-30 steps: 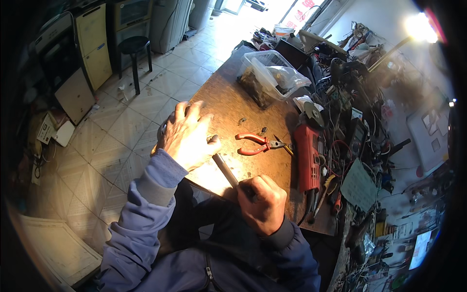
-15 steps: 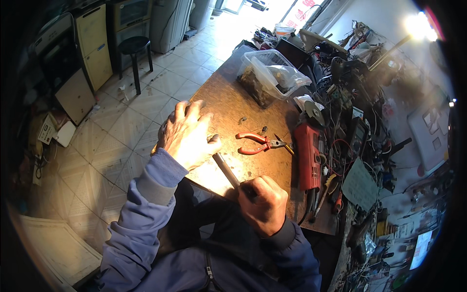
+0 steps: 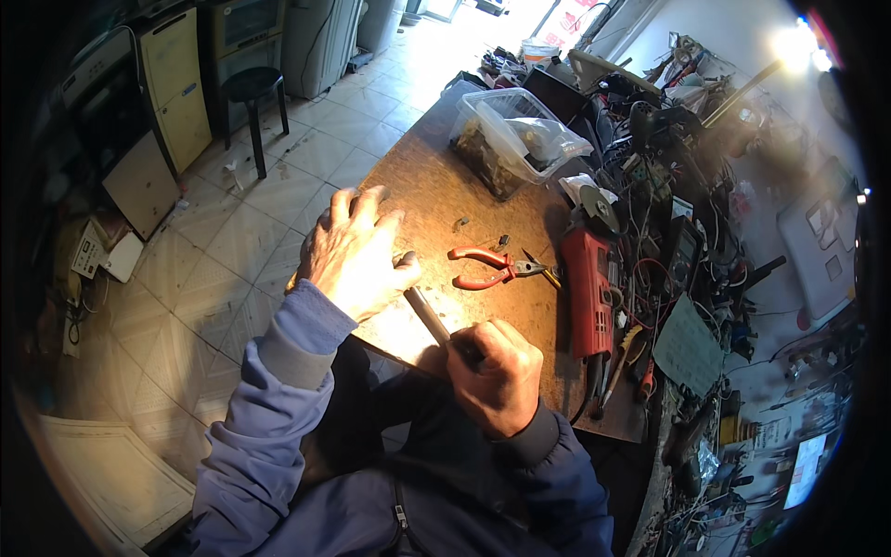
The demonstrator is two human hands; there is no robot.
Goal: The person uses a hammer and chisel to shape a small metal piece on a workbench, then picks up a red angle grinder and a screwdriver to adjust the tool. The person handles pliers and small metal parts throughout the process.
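Observation:
My left hand (image 3: 353, 255) rests at the table's left edge, palm down, its bent fingers spread apart. Whatever lies under the palm is hidden. In my right hand (image 3: 498, 376) is a dark grey metal rod (image 3: 427, 316), the fist wrapped round its lower end. The rod slants up and left, its far end close to my left thumb; whether they touch I cannot tell. Pliers (image 3: 497, 266) with red handles lie spread on the wooden table (image 3: 418, 200) beyond the rod. Small dark bits (image 3: 461, 223) are near them.
A red angle grinder (image 3: 587, 297) lies to the right of the pliers. Farther back stands a clear plastic box (image 3: 506, 139) with a bag in it. Tangled wires and tools fill the right side. A bright lamp (image 3: 796, 46) shines from upper right; a black stool (image 3: 252, 88) stands on the floor.
My right hand and the rod have shifted slightly up and left. My left hand stays almost in place, and the pliers lie as before.

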